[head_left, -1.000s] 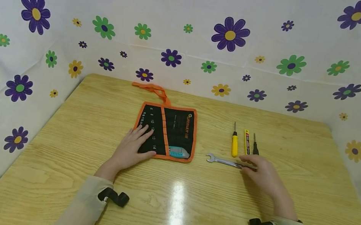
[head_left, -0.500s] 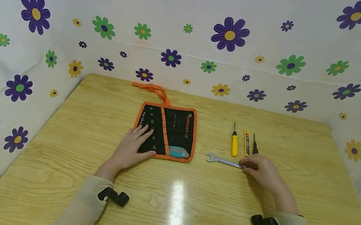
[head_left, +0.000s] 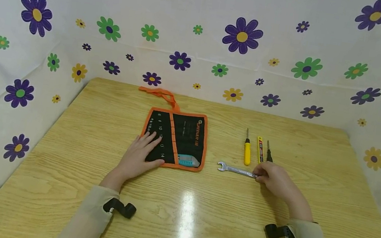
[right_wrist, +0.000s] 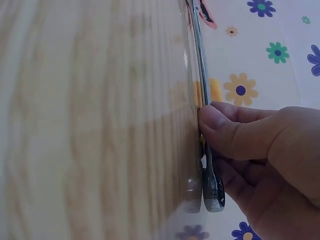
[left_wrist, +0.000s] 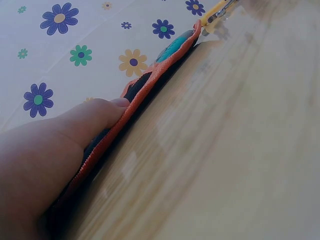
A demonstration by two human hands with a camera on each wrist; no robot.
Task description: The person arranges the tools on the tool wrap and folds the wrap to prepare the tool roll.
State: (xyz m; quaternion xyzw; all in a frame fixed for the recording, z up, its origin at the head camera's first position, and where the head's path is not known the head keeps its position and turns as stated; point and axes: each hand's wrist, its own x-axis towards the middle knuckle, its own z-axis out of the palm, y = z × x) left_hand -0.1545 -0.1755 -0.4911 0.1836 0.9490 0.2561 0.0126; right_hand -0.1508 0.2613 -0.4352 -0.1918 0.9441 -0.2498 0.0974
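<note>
On the wooden table lies a black tool pouch [head_left: 190, 135] with orange edging and numbered slots. My left hand [head_left: 137, 159] rests flat on its left part, fingers spread, the thumb [left_wrist: 102, 112] along the near edge in the left wrist view. A teal-handled utility knife [head_left: 188, 160] sits in the pouch's lowest pocket. To the right, my right hand [head_left: 278, 182] pinches a silver combination wrench [head_left: 239, 170] near its ring end, between thumb and fingers. Its open jaw points left toward the pouch. In the right wrist view the wrench [right_wrist: 201, 60] lies close along the tabletop, ring end past the fingers.
Behind the wrench lie a yellow-handled screwdriver [head_left: 247, 153], a slim yellow packet [head_left: 261, 149] with a dark label, and a black-handled screwdriver [head_left: 269, 152] beside my right hand. An orange tie strap [head_left: 159, 92] trails from the pouch's back edge. Flower-printed cloth [head_left: 205, 15] surrounds the table.
My right fingers have closed in on the wrench's ring end and now pinch it. The wrench has barely moved. My left hand and the pouch stay put.
</note>
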